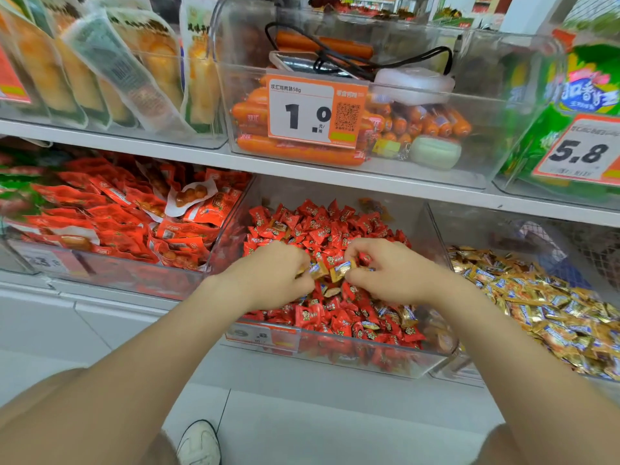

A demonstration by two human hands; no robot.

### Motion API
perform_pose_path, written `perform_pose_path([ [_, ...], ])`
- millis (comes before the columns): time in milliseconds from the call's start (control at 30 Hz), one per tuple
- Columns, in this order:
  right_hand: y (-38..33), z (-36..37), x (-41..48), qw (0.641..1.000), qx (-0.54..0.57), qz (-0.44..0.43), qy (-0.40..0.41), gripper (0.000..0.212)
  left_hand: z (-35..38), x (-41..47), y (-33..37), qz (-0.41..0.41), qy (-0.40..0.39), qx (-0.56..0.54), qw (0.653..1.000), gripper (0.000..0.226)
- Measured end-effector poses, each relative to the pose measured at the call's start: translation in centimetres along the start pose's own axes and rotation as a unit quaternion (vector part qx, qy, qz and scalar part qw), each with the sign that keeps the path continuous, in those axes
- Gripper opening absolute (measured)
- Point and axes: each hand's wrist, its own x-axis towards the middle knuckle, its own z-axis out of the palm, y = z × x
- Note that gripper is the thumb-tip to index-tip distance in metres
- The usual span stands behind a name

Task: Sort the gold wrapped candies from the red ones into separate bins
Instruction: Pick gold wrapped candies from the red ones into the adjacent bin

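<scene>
Sorting stood partway: both hands worked inside the red-candy bin (335,359), the left hand (278,275) pinching one gold candy (317,269) and the right hand (385,270) another (344,268), while further gold strays (407,315) lay among the red candies (322,226). Just right of that bin, the gold-candy bin (436,229) held mostly gold. Both sat on a shop shelf (302,172) above pale floor tiles (302,414).

One head-worn camera looked forward and down, close over the clear bin (335,359), shelves rising toward twelve o'clock.
</scene>
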Motion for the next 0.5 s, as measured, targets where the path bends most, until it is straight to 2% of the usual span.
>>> perform_pose_path([
  [167, 0.3, -0.4, -0.9, 0.999, -0.026, 0.016, 0.02, 0.01, -1.7, -1.2, 0.8, -0.018, 0.028, -0.095, 0.995, 0.036],
  [300, 0.7, -0.2, -1.1, 0.987, -0.145, 0.005, 0.072, 0.036, -1.5, -1.5, 1.9, -0.01, 0.057, -0.116, 0.992, 0.041],
  [367, 0.5, -0.4, -1.3, 0.989, -0.116, 0.006, 0.087, 0.039, -1.3, -1.4, 2.3, 0.0, 0.07, -0.116, 0.991, 0.045],
  [433, 0.0, -0.8, -1.8, 0.993, -0.051, 0.025, 0.101, 0.025, -1.1, -1.4, 2.6, 0.004, 0.077, -0.128, 0.989, 0.044],
  [500, -0.4, -1.4, -2.4, 0.989, 0.043, 0.054, 0.128, 0.022, -1.0, -1.4, 3.0, 0.004, 0.088, -0.158, 0.983, 0.039],
])
